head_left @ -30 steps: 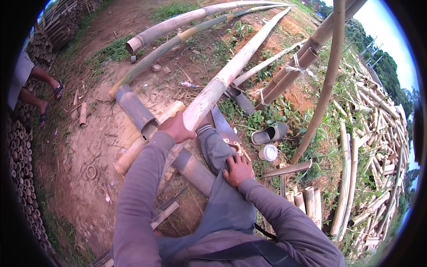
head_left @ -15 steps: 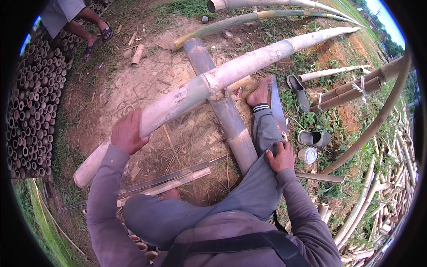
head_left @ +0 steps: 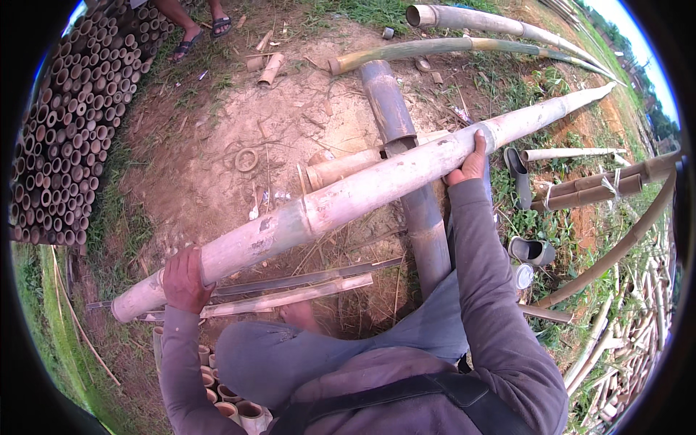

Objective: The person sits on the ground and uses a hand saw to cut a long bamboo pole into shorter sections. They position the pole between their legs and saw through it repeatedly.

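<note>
A long, pale bamboo pole (head_left: 362,201) slants across in front of me, from near left to far right. My left hand (head_left: 186,279) is closed around it near its left end. Farther along, my right hand (head_left: 470,161) grips the same pole, its thumb over the top and most fingers hidden. Beneath the pole, a thick, darker bamboo piece (head_left: 424,228) runs away from my legs, with a notch where a shorter bamboo length (head_left: 337,172) lies across it. Two narrow split strips (head_left: 290,296) lie on the ground below the pole.
Stacked bamboo tubes (head_left: 69,138) stand at the left, with a person's sandalled feet (head_left: 190,42) beside them. More poles (head_left: 464,18) lie at the far right. Shoes (head_left: 533,251), a lidded cup (head_left: 523,276) and tied bamboo (head_left: 598,192) are at my right. Cut tubes (head_left: 228,411) sit by my left leg.
My right hand has left my knee and taken hold of the pale pole. The pole has shifted toward me, baring the notch and the short piece. The view has also moved.
</note>
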A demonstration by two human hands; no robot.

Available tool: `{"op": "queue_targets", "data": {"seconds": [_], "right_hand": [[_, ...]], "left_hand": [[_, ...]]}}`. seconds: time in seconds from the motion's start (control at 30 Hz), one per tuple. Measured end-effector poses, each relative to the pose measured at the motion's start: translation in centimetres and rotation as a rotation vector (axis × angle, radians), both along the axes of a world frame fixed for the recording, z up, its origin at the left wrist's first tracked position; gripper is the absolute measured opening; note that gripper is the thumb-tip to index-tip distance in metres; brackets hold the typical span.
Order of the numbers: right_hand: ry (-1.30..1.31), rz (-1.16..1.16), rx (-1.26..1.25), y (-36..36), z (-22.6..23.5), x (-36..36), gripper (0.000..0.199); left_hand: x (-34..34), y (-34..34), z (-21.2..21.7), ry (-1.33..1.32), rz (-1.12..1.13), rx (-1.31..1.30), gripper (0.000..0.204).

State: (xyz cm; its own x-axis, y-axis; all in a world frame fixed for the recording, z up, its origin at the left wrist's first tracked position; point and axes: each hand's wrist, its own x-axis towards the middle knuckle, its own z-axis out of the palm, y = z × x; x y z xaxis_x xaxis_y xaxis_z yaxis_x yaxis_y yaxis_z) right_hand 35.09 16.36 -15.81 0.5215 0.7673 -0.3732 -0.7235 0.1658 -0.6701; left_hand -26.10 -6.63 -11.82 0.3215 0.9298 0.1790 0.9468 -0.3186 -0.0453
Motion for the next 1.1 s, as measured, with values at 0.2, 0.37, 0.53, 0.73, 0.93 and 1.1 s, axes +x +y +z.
{"op": "queue_targets", "data": {"seconds": [0.2,0.37,0.53,0.73,0.93,1.1], "right_hand": [[0.271,0.318,0.265,-6.4,3.4,-13.4,0.073],[0.566,0.899,0.304,-13.1,6.6,-26.8,0.08],[0.165,1.603,0.028,-18.8,5.2,-31.5,0.081],[-0.25,0.358,-0.424,-18.7,0.8,-4.5,0.078],[-0.101,0.206,-0.088,-4.4,0.8,9.8,0.1],[-0.047,0.203,0.135,-4.0,0.8,5.9,0.072]], "left_hand": [[-6.3,-5.6,2.3,0.345,0.596,0.629,0.1],[2.3,-6.7,-2.1,-2.057,0.597,0.143,0.095],[-0.8,-1.9,-0.3,-2.401,0.745,0.702,0.098],[-6.5,-7.2,-6.6,-2.474,0.687,0.837,0.09],[-8.3,-8.2,-11.2,-2.497,0.17,0.533,0.09],[-11.2,-8.3,-9.3,-2.433,0.117,0.758,0.103]]}}
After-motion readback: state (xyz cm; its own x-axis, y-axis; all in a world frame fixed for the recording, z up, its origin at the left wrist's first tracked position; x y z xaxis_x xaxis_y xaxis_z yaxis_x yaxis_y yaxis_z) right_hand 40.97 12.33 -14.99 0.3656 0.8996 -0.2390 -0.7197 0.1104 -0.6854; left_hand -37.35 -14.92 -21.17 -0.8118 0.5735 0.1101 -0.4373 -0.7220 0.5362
